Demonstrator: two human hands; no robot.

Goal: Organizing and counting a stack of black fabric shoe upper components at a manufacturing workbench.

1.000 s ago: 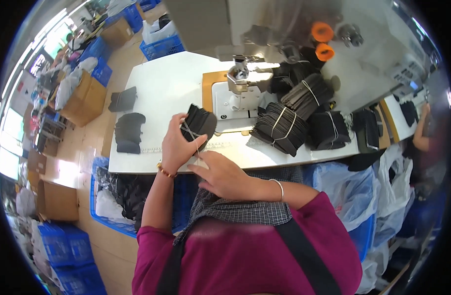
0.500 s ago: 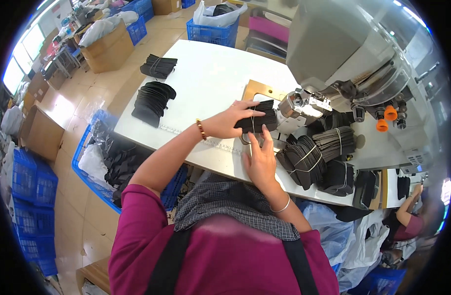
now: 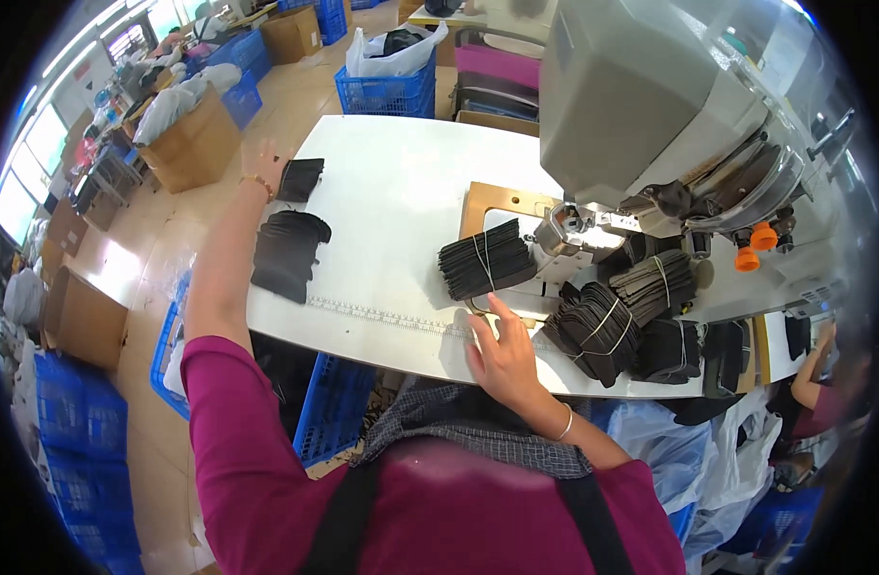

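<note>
At the far left of the white table [image 3: 391, 182], my left hand [image 3: 267, 165] is at a small black bundle [image 3: 301, 179]; motion blurs its fingers. A larger fanned stack of black pieces [image 3: 288, 254] lies just nearer to me. Below the sewing machine's head, a bundle of black pieces [image 3: 470, 264] tied with a pale band rests on the table. My right hand [image 3: 504, 359] is just nearer to me than this bundle, its fingers apart and holding nothing. One fingertip is close to the bundle's near edge; I cannot tell whether it touches.
The grey sewing machine [image 3: 621, 105] stands at the right, with a tan frame plate [image 3: 504, 196] beside it. Several tied black bundles [image 3: 593, 331] crowd the right front. A printed ruler strip [image 3: 391, 317] runs along the near edge. Blue crates [image 3: 336, 407] stand below and beyond.
My left hand has left the tied bundle by the machine and moved far left to the small bundle. That tied bundle now lies uncovered, turned slightly. My right hand has drawn slightly back.
</note>
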